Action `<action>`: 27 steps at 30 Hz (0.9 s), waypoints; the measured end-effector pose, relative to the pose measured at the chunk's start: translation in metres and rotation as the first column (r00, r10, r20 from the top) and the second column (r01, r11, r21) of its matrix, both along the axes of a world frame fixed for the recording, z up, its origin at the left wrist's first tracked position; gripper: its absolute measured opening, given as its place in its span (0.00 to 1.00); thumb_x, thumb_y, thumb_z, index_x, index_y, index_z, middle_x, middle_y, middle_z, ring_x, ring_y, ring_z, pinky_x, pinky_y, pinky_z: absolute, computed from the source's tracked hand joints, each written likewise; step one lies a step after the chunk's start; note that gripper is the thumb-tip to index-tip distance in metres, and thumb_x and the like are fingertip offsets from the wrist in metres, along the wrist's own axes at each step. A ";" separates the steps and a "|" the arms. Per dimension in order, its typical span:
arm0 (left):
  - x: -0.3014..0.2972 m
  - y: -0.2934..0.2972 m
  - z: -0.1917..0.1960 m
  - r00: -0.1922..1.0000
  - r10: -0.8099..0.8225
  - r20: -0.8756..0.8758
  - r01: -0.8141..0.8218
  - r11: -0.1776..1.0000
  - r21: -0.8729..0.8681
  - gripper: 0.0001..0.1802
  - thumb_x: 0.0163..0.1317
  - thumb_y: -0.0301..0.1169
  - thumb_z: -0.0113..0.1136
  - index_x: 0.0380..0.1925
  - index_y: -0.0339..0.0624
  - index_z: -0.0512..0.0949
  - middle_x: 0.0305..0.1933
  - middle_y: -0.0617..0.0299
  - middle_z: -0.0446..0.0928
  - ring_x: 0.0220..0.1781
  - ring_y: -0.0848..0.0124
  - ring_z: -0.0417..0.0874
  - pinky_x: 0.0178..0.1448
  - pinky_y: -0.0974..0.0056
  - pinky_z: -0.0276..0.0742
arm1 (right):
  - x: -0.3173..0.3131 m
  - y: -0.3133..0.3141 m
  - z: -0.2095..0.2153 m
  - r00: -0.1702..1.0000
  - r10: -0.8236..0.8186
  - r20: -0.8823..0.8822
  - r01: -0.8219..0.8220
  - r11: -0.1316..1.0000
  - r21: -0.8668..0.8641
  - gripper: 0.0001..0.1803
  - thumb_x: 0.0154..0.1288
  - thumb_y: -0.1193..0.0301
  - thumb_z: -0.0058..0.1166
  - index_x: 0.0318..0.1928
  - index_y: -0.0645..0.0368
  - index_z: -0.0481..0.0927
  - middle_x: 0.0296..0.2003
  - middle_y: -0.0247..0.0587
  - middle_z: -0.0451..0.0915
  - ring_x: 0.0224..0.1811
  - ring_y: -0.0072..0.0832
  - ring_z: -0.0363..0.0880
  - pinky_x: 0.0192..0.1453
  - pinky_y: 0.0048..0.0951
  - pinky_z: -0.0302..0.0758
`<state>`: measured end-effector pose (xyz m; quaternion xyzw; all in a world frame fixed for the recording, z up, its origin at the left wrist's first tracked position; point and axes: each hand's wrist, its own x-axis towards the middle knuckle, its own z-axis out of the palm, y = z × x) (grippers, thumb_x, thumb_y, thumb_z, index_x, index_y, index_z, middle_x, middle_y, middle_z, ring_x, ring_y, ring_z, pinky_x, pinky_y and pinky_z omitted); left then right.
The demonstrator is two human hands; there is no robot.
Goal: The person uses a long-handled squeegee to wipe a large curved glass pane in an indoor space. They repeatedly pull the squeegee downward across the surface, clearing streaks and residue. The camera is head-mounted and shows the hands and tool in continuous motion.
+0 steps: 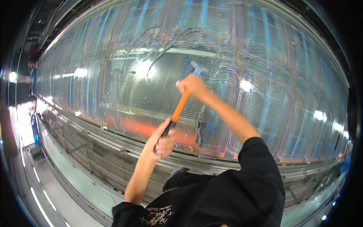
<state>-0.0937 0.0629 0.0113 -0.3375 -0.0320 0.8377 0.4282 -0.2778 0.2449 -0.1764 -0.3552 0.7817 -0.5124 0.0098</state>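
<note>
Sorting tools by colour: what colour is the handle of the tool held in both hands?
Orange handle with a black lower end, clearest in the head view.

Glass panel [264, 113] blocks all forward passage. A dark strip [199, 126] hangs on it right of the orange-handled tool [180, 104]. Below the panel, a metal rail [113, 145] obstructs; open room lies nearer the person.

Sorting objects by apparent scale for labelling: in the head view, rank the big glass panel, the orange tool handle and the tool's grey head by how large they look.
1. Glass panel, by far the largest.
2. Orange tool handle.
3. Grey tool head, the smallest.
</note>
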 end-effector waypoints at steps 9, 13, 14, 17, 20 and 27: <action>0.264 -0.142 0.052 0.949 -0.259 0.178 0.313 0.822 -0.476 0.27 0.81 0.58 0.39 0.42 0.44 0.72 0.14 0.71 0.62 0.07 0.80 0.59 0.09 0.72 0.58 | 0.291 -0.133 0.011 0.989 0.137 0.060 -0.145 0.977 0.158 0.24 0.74 0.54 0.50 0.20 0.51 0.79 0.18 0.43 0.80 0.25 0.45 0.81 0.40 0.47 0.72; 0.266 -0.181 0.064 0.786 -0.575 0.227 0.596 0.607 -0.525 0.27 0.80 0.57 0.40 0.42 0.44 0.73 0.15 0.71 0.62 0.08 0.79 0.59 0.09 0.72 0.57 | 0.350 -0.144 0.005 0.999 0.010 0.036 -0.017 0.982 0.189 0.26 0.75 0.55 0.50 0.18 0.53 0.75 0.17 0.39 0.79 0.23 0.42 0.81 0.35 0.42 0.72; 0.258 -0.181 0.063 0.719 -0.652 0.241 0.658 0.528 -0.537 0.27 0.80 0.57 0.41 0.42 0.44 0.73 0.15 0.71 0.63 0.08 0.79 0.59 0.09 0.72 0.57 | 0.358 -0.141 0.001 0.999 -0.028 0.025 0.022 0.978 0.208 0.26 0.75 0.56 0.51 0.18 0.53 0.75 0.17 0.38 0.79 0.22 0.42 0.81 0.34 0.42 0.72; 0.253 -0.186 0.035 0.558 -0.813 0.164 0.705 0.361 -0.611 0.29 0.79 0.59 0.43 0.39 0.44 0.78 0.22 0.70 0.69 0.17 0.83 0.67 0.15 0.75 0.63 | 0.377 -0.122 -0.002 0.977 -0.211 0.011 0.204 0.958 0.202 0.24 0.74 0.59 0.53 0.18 0.53 0.74 0.17 0.40 0.79 0.21 0.43 0.80 0.32 0.45 0.73; 0.251 -0.184 0.040 0.473 -0.866 0.161 0.740 0.292 -0.606 0.32 0.78 0.61 0.43 0.37 0.44 0.80 0.27 0.70 0.73 0.23 0.86 0.71 0.20 0.77 0.64 | 0.401 -0.102 0.015 0.956 -0.291 0.025 0.278 0.933 0.230 0.23 0.72 0.62 0.55 0.17 0.53 0.73 0.16 0.41 0.78 0.20 0.44 0.79 0.30 0.46 0.73; 0.203 -0.173 0.041 0.431 -0.886 0.168 0.865 0.354 -0.355 0.32 0.77 0.66 0.40 0.30 0.50 0.71 0.15 0.76 0.59 0.10 0.85 0.55 0.12 0.77 0.50 | 0.380 -0.087 0.002 0.909 -0.404 -0.100 0.416 0.881 0.226 0.21 0.67 0.66 0.60 0.17 0.52 0.70 0.14 0.38 0.74 0.17 0.40 0.76 0.26 0.42 0.70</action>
